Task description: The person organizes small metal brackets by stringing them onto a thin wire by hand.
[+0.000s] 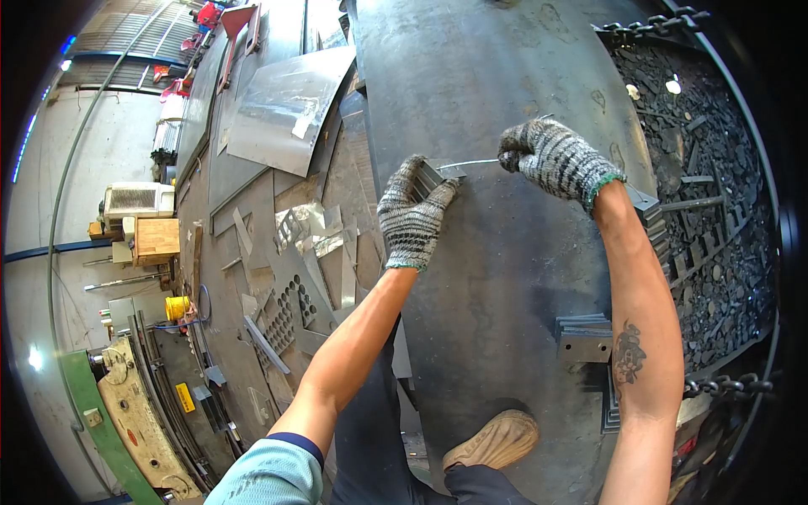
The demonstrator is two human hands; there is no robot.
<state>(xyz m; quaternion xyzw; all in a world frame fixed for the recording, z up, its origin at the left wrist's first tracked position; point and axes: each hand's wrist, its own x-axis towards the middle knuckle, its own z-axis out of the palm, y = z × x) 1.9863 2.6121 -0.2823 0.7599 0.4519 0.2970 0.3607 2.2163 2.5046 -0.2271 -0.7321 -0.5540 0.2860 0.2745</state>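
My left hand (415, 210), in a grey and black striped knit glove, grips a small stack of metal plates (431, 178) above the large dark steel sheet (505, 244). A thin light wire (471, 162) runs from the plates to my right hand (551, 158). My right hand wears a matching glove with a green cuff, its fingers closed on the wire's end. Further down, a stack of drilled metal plates (584, 338) lies on the sheet near my right forearm.
A bin of dark scrap (715, 194) with chains (665, 25) lies on the right. Loose sheets (290, 109) and a perforated plate (290, 311) lie on the left. My shoe (497, 439) rests on the steel sheet. Further left are a wooden box (157, 240) and a green machine (105, 429).
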